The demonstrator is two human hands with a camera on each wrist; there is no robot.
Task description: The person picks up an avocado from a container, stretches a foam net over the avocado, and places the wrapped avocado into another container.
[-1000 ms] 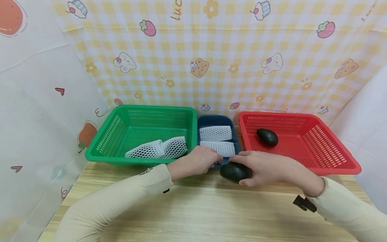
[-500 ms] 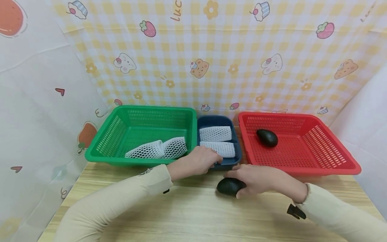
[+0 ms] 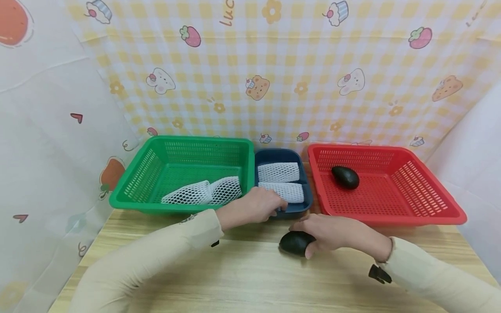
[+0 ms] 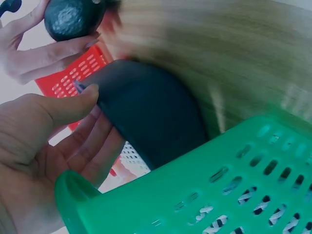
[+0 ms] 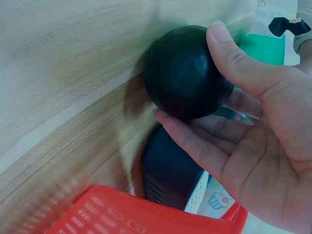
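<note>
The left hand (image 3: pixel 256 205) pinches the near rim of the blue tray (image 3: pixel 308 201) between thumb and fingers. The right hand (image 3: pixel 328 232) is part-open, its thumb and fingers curved round an avocado (image 3: pixel 294 244) just in front of the tray, at the surface (image 3: pixel 250 274). Inside the tray lie two white nets (image 3: pixel 278 172). Left of it, the green basket (image 3: pixel 156 208) holds netted items (image 3: pixel 188 194); right of it, the red basket (image 3: pixel 395 191) holds a second avocado (image 3: pixel 345 177).

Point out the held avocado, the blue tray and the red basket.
Held avocado (image 5: pixel 187 73), right wrist view: middle of its visible skin.
Blue tray (image 3: pixel 277 156), head view: back wall.
Red basket (image 3: pixel 407 220), head view: front rim.
</note>
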